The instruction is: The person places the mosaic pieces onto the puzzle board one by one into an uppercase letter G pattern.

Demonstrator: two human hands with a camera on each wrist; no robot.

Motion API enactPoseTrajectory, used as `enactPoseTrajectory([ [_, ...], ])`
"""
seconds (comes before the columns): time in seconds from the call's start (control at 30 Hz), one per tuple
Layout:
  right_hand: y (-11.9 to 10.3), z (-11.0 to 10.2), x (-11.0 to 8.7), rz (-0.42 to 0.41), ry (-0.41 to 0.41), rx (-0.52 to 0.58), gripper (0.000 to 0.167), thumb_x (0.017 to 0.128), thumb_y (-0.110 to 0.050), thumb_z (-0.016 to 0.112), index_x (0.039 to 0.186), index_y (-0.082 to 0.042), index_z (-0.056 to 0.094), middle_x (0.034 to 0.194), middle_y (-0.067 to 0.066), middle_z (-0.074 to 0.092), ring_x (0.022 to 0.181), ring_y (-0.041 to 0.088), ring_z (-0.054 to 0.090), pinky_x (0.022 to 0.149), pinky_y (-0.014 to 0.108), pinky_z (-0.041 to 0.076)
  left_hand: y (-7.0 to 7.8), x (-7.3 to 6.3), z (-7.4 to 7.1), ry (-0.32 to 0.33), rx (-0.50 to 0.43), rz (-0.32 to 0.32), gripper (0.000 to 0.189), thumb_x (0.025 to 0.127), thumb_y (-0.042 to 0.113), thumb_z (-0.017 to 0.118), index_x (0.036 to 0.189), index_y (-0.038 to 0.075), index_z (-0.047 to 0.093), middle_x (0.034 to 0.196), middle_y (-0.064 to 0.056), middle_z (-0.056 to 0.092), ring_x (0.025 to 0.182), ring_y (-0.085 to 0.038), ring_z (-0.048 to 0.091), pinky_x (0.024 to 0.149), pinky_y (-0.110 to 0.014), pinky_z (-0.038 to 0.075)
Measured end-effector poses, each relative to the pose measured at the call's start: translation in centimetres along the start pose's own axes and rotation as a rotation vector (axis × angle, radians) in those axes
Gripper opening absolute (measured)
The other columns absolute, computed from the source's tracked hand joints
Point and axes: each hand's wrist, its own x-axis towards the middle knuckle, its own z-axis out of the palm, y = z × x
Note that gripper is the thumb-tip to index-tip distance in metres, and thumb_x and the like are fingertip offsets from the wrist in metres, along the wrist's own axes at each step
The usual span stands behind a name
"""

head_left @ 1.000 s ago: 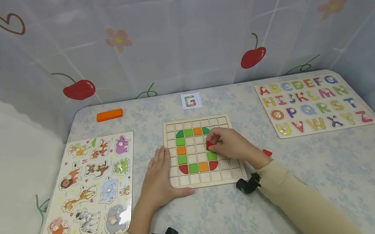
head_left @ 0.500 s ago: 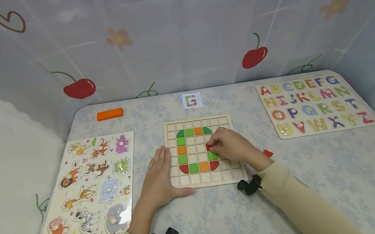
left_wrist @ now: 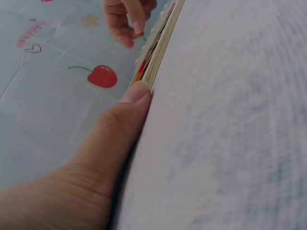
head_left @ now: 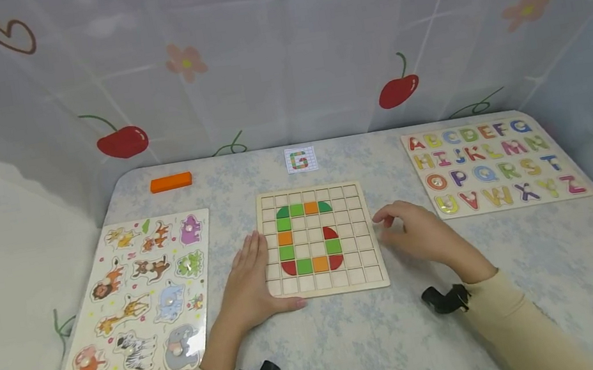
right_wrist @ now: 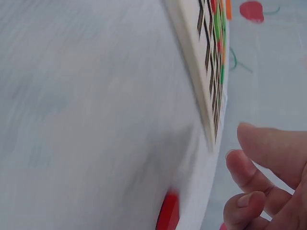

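Observation:
A square wooden grid board [head_left: 366,274] lies mid-table, with green, orange and red tiles forming a G-like outline. A red rounded tile [head_left: 330,233] sits in a cell right above a green tile [head_left: 333,246]. My left hand [head_left: 251,286] rests along the board's left side with straight fingers, the thumb [left_wrist: 122,115] against its near edge. Just off the right side, my right hand [head_left: 420,233] is held over the table, fingers loosely bent and nothing between them. A loose red tile [right_wrist: 168,211] lies below it in the right wrist view; the hand hides that tile in the head view.
An animal puzzle board [head_left: 174,353] lies to the left, an alphabet puzzle board [head_left: 494,202] at the right. Towards the back are an orange block [head_left: 171,183] and a small card [head_left: 301,159] picturing a coloured G. A printed curtain [head_left: 275,52] hangs behind the table.
My right hand has let go of the red rounded tile in its cell and moved right, off the board. My left hand stays in place.

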Motion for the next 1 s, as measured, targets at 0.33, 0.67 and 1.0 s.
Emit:
enactPoseTrajectory([
  [0.33,4.0,-2.0,-3.1,0.116,-0.003,-0.03,0.028,0.094,-0.017,0.067,0.122,-0.01,0.066,0.107,0.008,0.063,0.074,0.018,0.052,0.065,0.03,0.046,-0.1,0.0,0.0,-0.001,0.001,-0.005,0.148,0.055,0.078,0.079,0.159,0.003,0.006,0.168,-0.011,0.002,0.157,-0.026,0.001,0.127,-0.048,0.011],
  [0.67,4.5,-1.5,-3.6,0.084,-0.005,-0.076,0.022,0.09,-0.012,0.072,0.112,-0.012,0.072,0.102,0.003,0.067,0.089,0.018,0.056,0.077,0.036,0.048,-0.1,0.0,0.0,-0.001,-0.008,-0.006,0.148,0.054,0.078,0.08,0.159,0.003,0.007,0.168,-0.011,0.002,0.157,-0.026,0.001,0.127,-0.049,0.011],
  [1.0,4.4,-1.3,-3.4,0.17,0.001,-0.128,0.02,0.086,-0.031,0.078,0.091,-0.015,0.067,0.084,0.002,0.058,0.071,0.017,0.049,0.058,0.028,0.039,0.0,0.0,0.0,-0.006,-0.004,-0.007,0.148,0.055,0.077,0.08,0.159,0.002,0.007,0.168,-0.011,0.002,0.157,-0.026,0.001,0.127,-0.048,0.01],
])
